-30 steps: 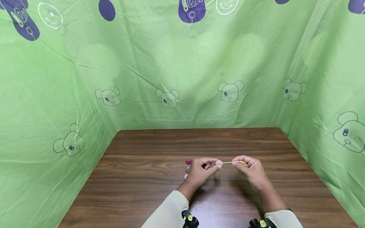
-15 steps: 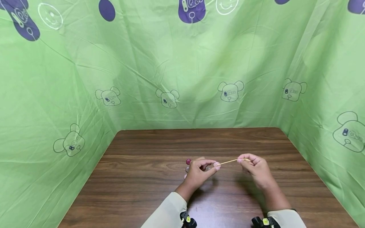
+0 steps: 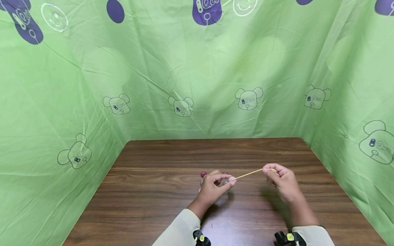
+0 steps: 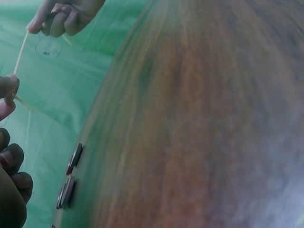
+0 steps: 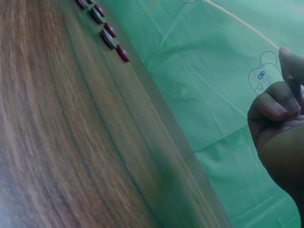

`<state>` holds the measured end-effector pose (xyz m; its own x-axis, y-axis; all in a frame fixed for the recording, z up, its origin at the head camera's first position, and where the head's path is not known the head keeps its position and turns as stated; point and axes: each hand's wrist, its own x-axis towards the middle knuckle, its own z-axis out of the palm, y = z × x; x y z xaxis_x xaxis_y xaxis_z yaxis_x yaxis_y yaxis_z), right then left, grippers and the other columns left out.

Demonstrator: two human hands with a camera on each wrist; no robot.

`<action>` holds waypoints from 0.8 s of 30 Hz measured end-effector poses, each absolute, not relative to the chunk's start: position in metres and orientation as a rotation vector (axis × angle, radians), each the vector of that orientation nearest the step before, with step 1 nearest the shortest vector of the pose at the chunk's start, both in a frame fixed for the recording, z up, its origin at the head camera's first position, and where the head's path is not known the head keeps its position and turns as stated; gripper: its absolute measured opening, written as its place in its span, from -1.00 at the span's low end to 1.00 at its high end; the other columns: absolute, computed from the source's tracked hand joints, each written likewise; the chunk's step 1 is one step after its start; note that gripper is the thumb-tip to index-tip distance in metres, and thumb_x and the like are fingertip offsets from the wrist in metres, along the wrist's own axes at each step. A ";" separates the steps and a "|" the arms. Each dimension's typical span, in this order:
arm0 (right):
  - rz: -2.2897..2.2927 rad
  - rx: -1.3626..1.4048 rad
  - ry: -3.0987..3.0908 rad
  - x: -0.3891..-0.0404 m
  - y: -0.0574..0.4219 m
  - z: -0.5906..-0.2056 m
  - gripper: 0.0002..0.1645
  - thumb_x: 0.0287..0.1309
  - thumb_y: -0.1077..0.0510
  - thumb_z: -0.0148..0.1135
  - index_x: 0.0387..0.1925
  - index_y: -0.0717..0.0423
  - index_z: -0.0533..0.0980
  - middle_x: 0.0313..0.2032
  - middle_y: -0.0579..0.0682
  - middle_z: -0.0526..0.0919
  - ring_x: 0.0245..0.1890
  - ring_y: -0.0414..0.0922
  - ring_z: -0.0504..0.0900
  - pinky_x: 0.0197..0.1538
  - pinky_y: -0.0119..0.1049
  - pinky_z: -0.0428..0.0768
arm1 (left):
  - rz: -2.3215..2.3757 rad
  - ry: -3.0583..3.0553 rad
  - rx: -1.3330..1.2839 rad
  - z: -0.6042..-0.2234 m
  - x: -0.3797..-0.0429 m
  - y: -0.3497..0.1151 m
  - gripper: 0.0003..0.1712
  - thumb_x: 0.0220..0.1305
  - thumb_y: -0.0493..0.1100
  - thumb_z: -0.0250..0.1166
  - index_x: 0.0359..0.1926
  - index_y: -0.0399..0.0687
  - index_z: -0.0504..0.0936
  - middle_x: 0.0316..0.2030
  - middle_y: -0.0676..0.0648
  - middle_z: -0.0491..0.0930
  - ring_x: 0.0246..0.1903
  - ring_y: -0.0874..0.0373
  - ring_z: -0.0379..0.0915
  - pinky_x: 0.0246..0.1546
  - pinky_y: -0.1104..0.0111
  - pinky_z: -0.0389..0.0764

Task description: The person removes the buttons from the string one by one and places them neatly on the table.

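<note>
Between thumb and fingers of my left hand [image 3: 212, 188] is a pale pink button [image 3: 232, 180], held over the table. A thin yellow string [image 3: 249, 173] runs taut from the button up to my right hand [image 3: 283, 181], which pinches it near a small loop. In the left wrist view, a short tail of the string [image 4: 24, 102] sticks out on the far side of the left fingertips [image 4: 8, 88]. The right wrist view has the right hand's other fingers curled in, with the string [image 5: 242, 21] leaving at its fingertips.
Several round buttons lie on the brown wooden table [image 3: 147, 191] around and behind the left hand, among them a dark red button [image 3: 203, 174]. In the right wrist view, dark and red buttons [image 5: 108, 39] form rows. A green printed curtain [image 3: 215, 68] surrounds the table's back and sides.
My right hand has moved right and slightly up, so a longer stretch of string shows between the hands. My left hand has shifted a little left with the button.
</note>
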<state>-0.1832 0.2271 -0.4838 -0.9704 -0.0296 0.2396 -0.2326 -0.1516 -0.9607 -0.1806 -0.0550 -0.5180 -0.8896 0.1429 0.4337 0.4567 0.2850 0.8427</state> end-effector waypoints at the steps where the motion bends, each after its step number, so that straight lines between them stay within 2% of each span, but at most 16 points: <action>1: 2.272 0.307 -1.944 -0.183 0.228 -0.484 -0.69 0.52 0.43 0.19 -0.26 0.01 0.68 -0.64 -0.27 0.42 -0.60 0.00 0.10 -0.50 -0.06 0.05 | -1.641 -2.291 -0.549 -0.519 -0.181 -0.055 -0.79 0.22 -0.01 0.67 -0.13 0.16 0.93 -0.44 -0.32 0.57 -0.42 -0.09 0.40 -0.35 0.62 0.25; 5: 2.289 0.309 -1.924 -0.184 0.232 -0.484 -0.69 0.53 0.43 0.18 -0.26 0.02 0.67 -0.63 -0.26 0.42 -0.59 0.03 0.09 -0.52 -0.08 0.08 | -1.628 -2.325 -0.545 -0.519 -0.181 -0.057 -0.78 0.23 0.03 0.66 -0.11 0.19 0.93 -0.38 -0.30 0.63 -0.35 -0.16 0.43 -0.30 0.61 0.26; 11: 2.280 0.271 -1.922 -0.185 0.236 -0.483 -0.71 0.53 0.41 0.20 -0.26 0.02 0.68 -0.62 -0.26 0.44 -0.64 -0.14 0.21 -0.48 -0.04 0.05 | -1.568 -2.323 -0.579 -0.523 -0.181 -0.060 -0.78 0.23 -0.01 0.67 -0.10 0.15 0.93 -0.29 -0.27 0.61 -0.34 -0.14 0.46 -0.32 0.58 0.32; 15: 2.276 0.259 -1.913 -0.185 0.237 -0.483 -0.73 0.53 0.40 0.21 -0.26 0.03 0.67 -0.62 -0.27 0.43 -0.63 -0.14 0.19 -0.45 -0.02 0.01 | -1.558 -2.277 -0.620 -0.526 -0.182 -0.062 -0.78 0.22 -0.06 0.68 -0.11 0.10 0.93 -0.25 -0.31 0.60 -0.34 -0.18 0.45 -0.39 0.32 0.50; 18: 2.278 0.256 -1.911 -0.185 0.237 -0.483 -0.73 0.53 0.39 0.21 -0.27 0.02 0.67 -0.62 -0.28 0.42 -0.62 -0.13 0.17 -0.43 -0.02 -0.01 | -1.559 -2.258 -0.641 -0.529 -0.183 -0.064 -0.79 0.22 -0.08 0.68 -0.11 0.08 0.93 -0.24 -0.32 0.58 -0.32 -0.19 0.43 -0.34 0.07 0.55; 21: 2.285 0.262 -1.903 -0.185 0.238 -0.483 -0.72 0.53 0.40 0.20 -0.27 0.02 0.67 -0.61 -0.29 0.41 -0.61 -0.09 0.13 -0.42 -0.02 -0.01 | -1.553 -2.273 -0.648 -0.529 -0.183 -0.066 -0.79 0.23 -0.07 0.67 -0.11 0.08 0.93 -0.23 -0.30 0.57 -0.27 -0.17 0.43 -0.27 0.04 0.54; 24: 2.293 0.272 -1.886 -0.185 0.239 -0.483 -0.70 0.54 0.42 0.18 -0.27 0.02 0.66 -0.61 -0.30 0.39 -0.57 -0.02 0.07 -0.41 -0.03 -0.03 | -1.534 -2.290 -0.645 -0.529 -0.183 -0.067 -0.78 0.22 -0.08 0.67 -0.11 0.08 0.93 -0.24 -0.24 0.52 -0.23 -0.04 0.40 -0.17 0.06 0.51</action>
